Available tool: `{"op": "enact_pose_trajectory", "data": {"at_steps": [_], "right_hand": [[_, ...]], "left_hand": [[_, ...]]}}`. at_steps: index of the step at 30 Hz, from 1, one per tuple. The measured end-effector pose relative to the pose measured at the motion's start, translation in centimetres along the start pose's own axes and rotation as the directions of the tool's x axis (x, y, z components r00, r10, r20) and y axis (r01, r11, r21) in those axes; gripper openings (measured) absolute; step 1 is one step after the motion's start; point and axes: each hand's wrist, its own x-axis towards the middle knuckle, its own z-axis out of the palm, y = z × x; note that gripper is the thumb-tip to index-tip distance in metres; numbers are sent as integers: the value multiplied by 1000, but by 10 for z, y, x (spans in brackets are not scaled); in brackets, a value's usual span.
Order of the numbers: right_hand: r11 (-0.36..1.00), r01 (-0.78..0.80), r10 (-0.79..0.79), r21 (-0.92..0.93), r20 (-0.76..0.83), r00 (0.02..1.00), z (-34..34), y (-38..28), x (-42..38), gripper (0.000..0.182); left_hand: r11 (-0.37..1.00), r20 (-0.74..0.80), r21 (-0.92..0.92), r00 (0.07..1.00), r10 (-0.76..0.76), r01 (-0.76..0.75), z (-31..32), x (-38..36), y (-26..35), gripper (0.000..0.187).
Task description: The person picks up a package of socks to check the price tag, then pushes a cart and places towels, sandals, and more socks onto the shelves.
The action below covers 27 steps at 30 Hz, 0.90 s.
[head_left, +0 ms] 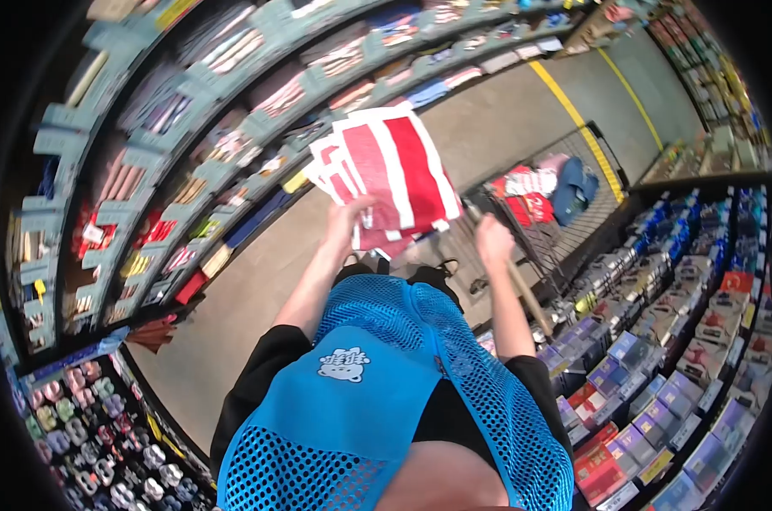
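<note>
My left hand point(349, 220) is closed on the near edge of a fanned stack of flat red-and-white packs point(416, 175), held up in front of me. Their exact contents I cannot make out. To the right, my right hand point(494, 244) is wrapped round the handle bar point(529, 296) of a wire shopping cart point(603, 209). Inside the cart lie red-and-white packs point(532, 207) and a folded blue denim garment point(577, 189).
Shelves point(258, 119) of folded and packed goods curve along the left and far side. Rows of boxed goods point(641, 417) fill the right side. Small hanging items point(105, 426) are at lower left. Yellow lines point(565, 100) cross the grey floor point(488, 111).
</note>
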Motion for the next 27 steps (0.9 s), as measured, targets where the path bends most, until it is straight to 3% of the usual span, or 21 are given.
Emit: {"op": "enact_pose_trajectory", "data": {"at_steps": [1, 2, 4, 6, 8, 12, 13, 14, 16, 18, 20, 22, 23, 24, 26, 27], "right_hand": [[998, 45, -43, 42, -32, 999, 4, 7, 5, 52], [951, 299, -305, -77, -85, 949, 18, 24, 17, 52], [938, 340, -346, -68, -222, 911, 7, 32, 16, 48], [966, 256, -256, 28, -26, 966, -12, 51, 12, 49], [971, 223, -229, 92, 67, 971, -24, 70, 4, 45], [952, 159, -222, 263, 230, 947, -26, 80, 15, 44], [881, 340, -374, 330, 43, 927, -12, 87, 23, 39], [726, 468, -453, 503, -162, 877, 1, 96, 29, 38], [613, 685, -570, 394, -380, 729, -22, 95, 32, 49], [599, 651, -546, 467, -357, 758, -26, 92, 41, 62], [582, 603, -532, 545, -305, 789, -21, 96, 52, 64], [526, 499, -497, 689, -226, 838, -24, 96, 63, 65], [534, 531, -529, 658, -230, 817, -26, 97, 71, 61], [600, 628, -583, 496, -266, 768, -16, 102, 82, 58], [773, 501, -491, 389, -134, 861, -19, 106, 92, 55], [658, 600, -514, 456, -310, 800, -40, 94, 98, 54]], "left_hand": [[999, -23, -10, 999, 38, -38, 26, -6, 5, 37], [998, -39, -57, 999, -10, 7, 41, -9, 4, 38], [985, -17, -167, 999, -35, 32, 75, -14, 4, 46], [975, 34, -217, 999, -36, 43, 101, -13, -13, 49], [937, 74, -269, 975, -209, 221, 121, -18, -22, 48], [964, 78, -102, 968, -240, 247, 169, -17, -31, 32], [977, 86, -31, 974, -210, 213, 181, -16, -29, 30], [974, 91, -38, 971, -219, 224, 193, -18, -29, 30], [973, 86, -2, 969, -230, 231, 210, -14, -28, 31], [978, 101, -47, 975, -200, 205, 221, -8, -23, 36], [961, 159, -65, 954, -255, 268, 225, -1, -21, 48], [960, 171, -72, 952, -256, 271, 230, 11, -18, 48], [961, 191, -51, 947, -259, 273, 232, 18, -17, 48], [961, 213, -31, 941, -263, 275, 235, 26, -15, 48], [951, 224, -30, 929, -294, 308, 234, 48, -19, 48], [945, 259, -24, 915, -310, 327, 236, 59, -16, 47]]}}
